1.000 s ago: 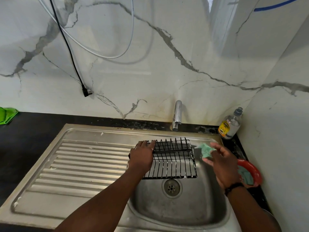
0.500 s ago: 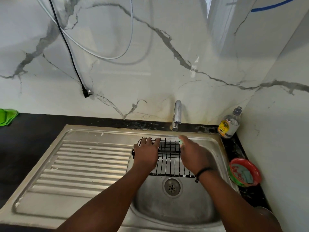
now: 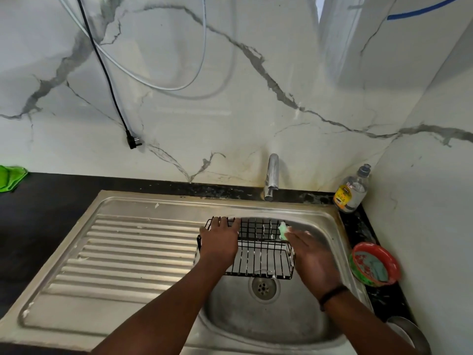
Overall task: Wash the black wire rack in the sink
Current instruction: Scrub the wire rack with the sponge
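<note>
Head view, only one camera. Counted: one black wire rack (image 3: 261, 254), one steel sink (image 3: 322, 226) with one drain (image 3: 263, 286), one tap (image 3: 270, 176), two hands, one green sponge (image 3: 282, 229), one soap bottle (image 3: 352, 189), one red bowl (image 3: 375, 263), one dangling black plug (image 3: 133, 143), one green cloth (image 3: 10, 176) far left on the dark counter.

Rack sat over the sink basin, just behind the drain, its left end at the drainboard edge. Thin black wires, low basket shape with a raised back rail, white suds streaked on several bars and along the right edge.

Left hand (image 3: 221, 242) lay over the rack's left end, fingers curled over the back rail, gripping it. Right hand (image 3: 311, 254) was mostly flat, fingers extended, pinching the sponge at the fingertips against the rack's right back corner. Slight blur on that hand. Bottle and bowl stood on the counter right of the sink, apart from each other.
</note>
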